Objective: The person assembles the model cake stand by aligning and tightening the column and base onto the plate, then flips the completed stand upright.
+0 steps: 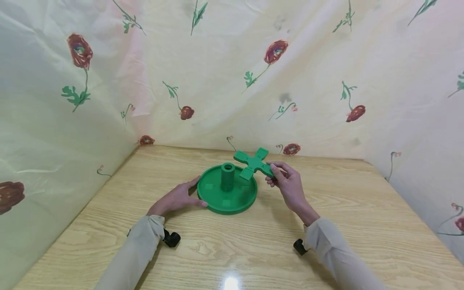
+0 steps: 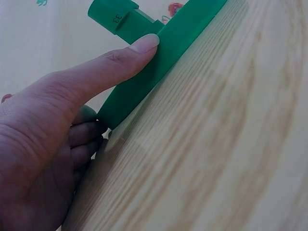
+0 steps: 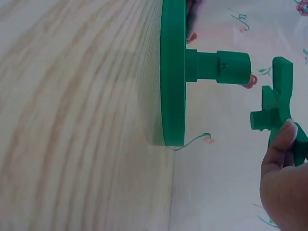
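Note:
A round green base (image 1: 212, 197) with a raised rim lies on the table. From its middle stands a hollow green post (image 1: 227, 180), marked with small digits in the left wrist view. My left hand (image 1: 178, 197) holds the base at its left side, thumb (image 2: 144, 44) on the rim and fingers round the far side. Up and right of the post, my right hand (image 1: 288, 188) pinches one arm of a flat green four-armed cross (image 1: 254, 162). The right wrist view shows a short round peg (image 3: 260, 120) under the cross, apart from the post's top.
The wood-grain table (image 1: 224, 245) ends at a flowered cloth (image 1: 224, 80) hung behind it and along both sides. Black wrist devices (image 1: 172, 238) are worn near both sleeve cuffs.

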The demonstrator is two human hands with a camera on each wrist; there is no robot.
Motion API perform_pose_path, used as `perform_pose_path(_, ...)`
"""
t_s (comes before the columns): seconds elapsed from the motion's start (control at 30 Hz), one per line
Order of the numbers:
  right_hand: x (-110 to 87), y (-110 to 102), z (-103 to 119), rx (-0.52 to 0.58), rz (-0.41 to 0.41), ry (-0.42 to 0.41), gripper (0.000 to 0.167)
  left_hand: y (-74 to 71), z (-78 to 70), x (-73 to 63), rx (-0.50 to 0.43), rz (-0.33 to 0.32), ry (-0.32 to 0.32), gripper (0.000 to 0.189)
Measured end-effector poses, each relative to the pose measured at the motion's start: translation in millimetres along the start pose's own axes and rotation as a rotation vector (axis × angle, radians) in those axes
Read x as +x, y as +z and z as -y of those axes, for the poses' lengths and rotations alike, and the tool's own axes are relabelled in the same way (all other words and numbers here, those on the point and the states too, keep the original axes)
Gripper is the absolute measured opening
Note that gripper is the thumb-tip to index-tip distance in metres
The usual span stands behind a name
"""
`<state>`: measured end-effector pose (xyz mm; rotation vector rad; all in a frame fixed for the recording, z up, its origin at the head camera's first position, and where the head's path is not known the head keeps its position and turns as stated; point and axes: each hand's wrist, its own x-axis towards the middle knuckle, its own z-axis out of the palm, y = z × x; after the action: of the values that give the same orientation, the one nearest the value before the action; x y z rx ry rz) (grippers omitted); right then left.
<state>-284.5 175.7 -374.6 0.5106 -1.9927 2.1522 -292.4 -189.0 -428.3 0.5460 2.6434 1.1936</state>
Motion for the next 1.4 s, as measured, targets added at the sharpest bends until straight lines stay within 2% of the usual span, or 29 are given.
perform_pose_path(0.27,0.4,3,0,0.195,0.058,0.038,0.031,0.9,1.0,0.4,0.003,0.005,-0.002,0.114)
perform_pose_path(0.4,0.9,8,2,0.244,0.088,0.055,0.035,1.0,0.5,0.9,0.001,0.005,-0.008,0.114)
perform_pose_path(0.7,4.6,23,5,0.37,0.148,0.093,0.028,-0.3,-0.6,-1.1,-0.001,0.006,-0.002,0.114)
perform_pose_path(1.13,15.1,44,0,0.365,0.17,0.147,0.03,-1.4,-4.0,-3.5,-0.013,0.004,0.011,0.111)
perform_pose_path(1.4,16.7,53,-5,0.343,0.187,0.16,0.041,-1.5,-1.5,-1.4,0.003,0.008,0.005,0.112)
